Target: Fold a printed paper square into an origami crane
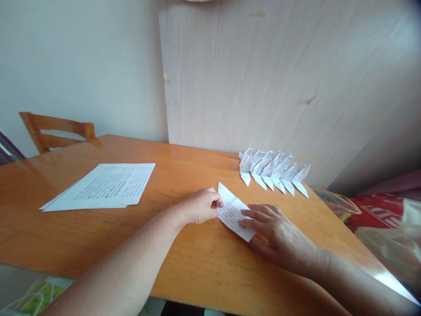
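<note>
Paper (232, 214), white, printed, four-sided: folding, judged | left hand (201, 207): pinching left edge | right hand (274, 230): fingers touching, grip unclear | demand, judged: edge alignment

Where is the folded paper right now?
In the head view, the paper lies right of centre on the table, between the left hand and right hand.

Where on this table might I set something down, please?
The table is bare between the printed sheets and left hand, and between both forearms. It is crowded around the small sheet under the right hand and at the far right, where folded papers stand in rows.
</note>
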A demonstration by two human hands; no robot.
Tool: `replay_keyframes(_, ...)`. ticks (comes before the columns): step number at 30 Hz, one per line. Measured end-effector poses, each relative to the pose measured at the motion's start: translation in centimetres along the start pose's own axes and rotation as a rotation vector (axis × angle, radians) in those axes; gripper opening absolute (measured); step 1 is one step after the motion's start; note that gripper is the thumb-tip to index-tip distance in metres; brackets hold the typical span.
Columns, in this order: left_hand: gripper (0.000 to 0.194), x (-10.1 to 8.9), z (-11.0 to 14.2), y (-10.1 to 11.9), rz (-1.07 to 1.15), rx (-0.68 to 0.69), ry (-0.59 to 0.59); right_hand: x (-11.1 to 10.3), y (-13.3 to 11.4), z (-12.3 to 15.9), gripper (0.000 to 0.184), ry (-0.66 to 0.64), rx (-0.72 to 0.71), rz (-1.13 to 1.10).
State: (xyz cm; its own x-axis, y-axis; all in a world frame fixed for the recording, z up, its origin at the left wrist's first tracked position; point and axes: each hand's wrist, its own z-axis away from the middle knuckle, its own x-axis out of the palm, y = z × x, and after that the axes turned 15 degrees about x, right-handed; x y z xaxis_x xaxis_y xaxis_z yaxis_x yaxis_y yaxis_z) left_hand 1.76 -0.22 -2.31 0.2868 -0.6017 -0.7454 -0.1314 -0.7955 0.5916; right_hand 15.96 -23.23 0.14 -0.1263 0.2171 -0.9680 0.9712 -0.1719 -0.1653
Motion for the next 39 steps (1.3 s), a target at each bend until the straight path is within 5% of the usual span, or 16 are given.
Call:
replay_keyframes(5, 0.024, 0.0, 0.0, -0.4, 0.003, 0.014, -0.024, -0.2, 0.0, -1.1, 0.022, -0.093, 0.065, -0.194)
replay_keyframes(13, 0.031, 0.0, 0.0, -0.4, -0.008, 0.005, -0.035, 1.8, 1.2, -2.9, 0.035, -0.065, 0.4, -0.472)
replay_keyframes(24, 0.016, -0.1, -0.2, 0.3, -0.006, -0.048, -0.007, 4.0, 2.1, -4.3, 0.025, -0.001, 0.571, -0.386)
replay_keyframes(28, 0.027, -0.2, -0.2, 1.0, -0.042, -0.083, -0.006, 4.1, 2.0, -4.1, 0.033, 0.028, 0.611, -0.294)
replay_keyframes(33, 0.021, 0.0, -0.2, 1.3, -0.08, -0.098, 0.01, 4.1, 1.8, -3.8, 0.031, 0.084, 0.559, -0.201)
replay_keyframes(39, 0.018, 0.2, -0.3, 1.2, -0.081, -0.1, 0.031, 3.3, 1.6, -3.4, 0.024, 0.24, 0.25, 0.002)
